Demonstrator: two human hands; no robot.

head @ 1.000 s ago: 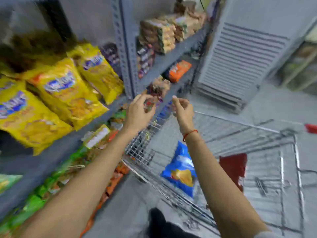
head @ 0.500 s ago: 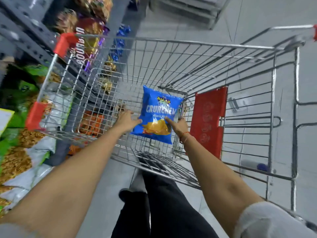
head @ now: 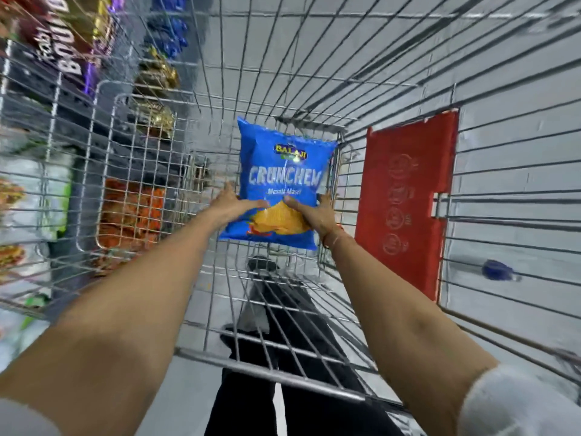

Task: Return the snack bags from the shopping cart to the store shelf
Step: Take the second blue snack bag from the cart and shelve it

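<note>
The blue crinkly plastic snack bag [head: 279,184], printed with yellow crisps, is held inside the silver wire shopping cart [head: 393,73], clasped at its lower edges by the left hand [head: 234,206] and the right hand [head: 316,212], both closed on it. It is best lifted straight up, gripped lightly so nothing is crushed, and kept clear of the wires before being carried to the stocked store shelf [head: 37,127] at the left.

The blue snack bag [head: 279,180] reads "BALAJI", "CRUNCHEM", "Masala Masti".
</note>
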